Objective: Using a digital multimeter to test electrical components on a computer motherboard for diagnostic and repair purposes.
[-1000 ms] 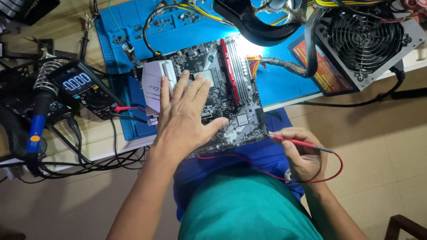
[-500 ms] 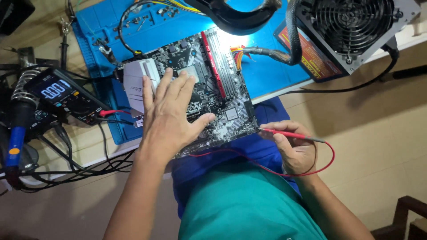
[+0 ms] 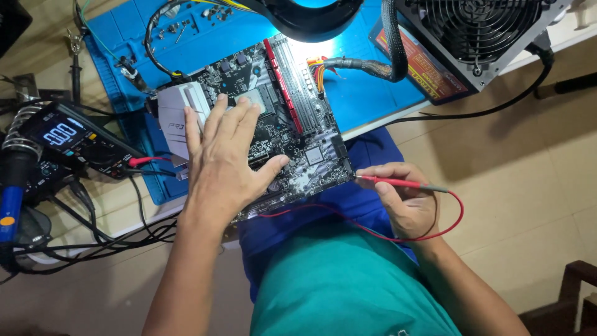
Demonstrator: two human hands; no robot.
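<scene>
A computer motherboard [image 3: 292,118] with a red slot strip and a silver heatsink lies on a blue work mat [image 3: 348,87], its near edge hanging past the table over my lap. My left hand [image 3: 224,162] rests flat on the board, fingers spread, palm down. My right hand [image 3: 404,199] pinches a red multimeter probe [image 3: 398,182], whose metal tip touches the board's near right edge. A red lead [image 3: 448,224] loops from the probe under my wrist.
A black multimeter [image 3: 68,140] with a lit display sits left of the mat. A soldering iron in its coil stand [image 3: 15,168] and tangled black cables [image 3: 93,230] lie at far left. A power supply with a fan [image 3: 479,31] stands at top right, and a lit magnifier lamp [image 3: 305,18] hangs above the board.
The view has shifted a little across the frames. My left hand stays flat on the board. The right hand keeps the probe at the board's near right edge.
</scene>
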